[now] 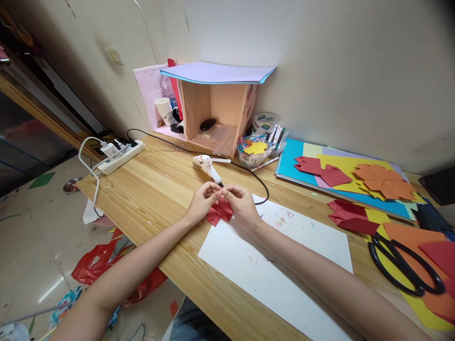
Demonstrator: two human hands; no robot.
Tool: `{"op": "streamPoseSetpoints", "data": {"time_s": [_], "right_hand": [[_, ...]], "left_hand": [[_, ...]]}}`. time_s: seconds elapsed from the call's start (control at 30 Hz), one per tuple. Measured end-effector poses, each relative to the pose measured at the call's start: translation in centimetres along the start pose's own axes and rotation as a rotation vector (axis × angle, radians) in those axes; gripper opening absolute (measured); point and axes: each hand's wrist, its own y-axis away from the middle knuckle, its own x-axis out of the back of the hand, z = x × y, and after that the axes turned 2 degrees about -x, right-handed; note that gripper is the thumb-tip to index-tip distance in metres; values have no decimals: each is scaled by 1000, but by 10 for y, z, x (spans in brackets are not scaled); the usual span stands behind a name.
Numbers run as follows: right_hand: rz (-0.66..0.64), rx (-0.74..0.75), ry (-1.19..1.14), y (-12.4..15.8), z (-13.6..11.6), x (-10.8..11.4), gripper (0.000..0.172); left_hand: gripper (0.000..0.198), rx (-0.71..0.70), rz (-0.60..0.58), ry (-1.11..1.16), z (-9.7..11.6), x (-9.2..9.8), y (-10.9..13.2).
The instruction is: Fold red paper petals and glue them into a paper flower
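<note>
Closest to me, a white sheet (249, 267) with small coloured marks lies on the wooden table (159, 203), and the right forearm crosses over it. At its right side I see black-handled scissors (419, 289), which rest upon yellow and orange papers (405, 232).

A little farther, the two hands meet at the far left corner of the sheet. Between them is the red folded paper (219, 214). The left hand (203, 202) pinches its upper edge with thumb and forefinger, and the right hand (242, 203) pinches the same edge, just beside; the fingertips come together there.

Right behind the fingertips lies a white glue gun (212, 173), its dark nozzle toward the hands; whether it touches them, I cannot tell. To the right, a stack of coloured sheets (287, 163) carries red folded pieces (308, 166) and an orange flower-shaped cutout (384, 180). On the left edge stands a power strip (122, 158) with plugs in it.

Farthest, before the wall (320, 71), I find a clear bowl (253, 161) of paper scraps and an open-fronted box (223, 104) beneath a lavender sheet (220, 72).
</note>
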Motion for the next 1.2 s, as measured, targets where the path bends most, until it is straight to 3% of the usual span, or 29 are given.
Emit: {"op": "streamPoseSetpoints", "data": {"time_s": [0.2,0.53,0.93,1.2], "right_hand": [[98,73,90,7,-6,-7,17],[48,14,37,5,-5,-7,20],[99,-11,-39,-4,-8,1,20],[60,-57,-40,-7,-6,7,18]], "left_hand": [[27,-10,-26,-49,5,-6,4],[23,-2,-16,-42,1,-5,4],[22,-26,70,-96,3,-2,4],[17,-81,121,-161,4,0,3]]}}
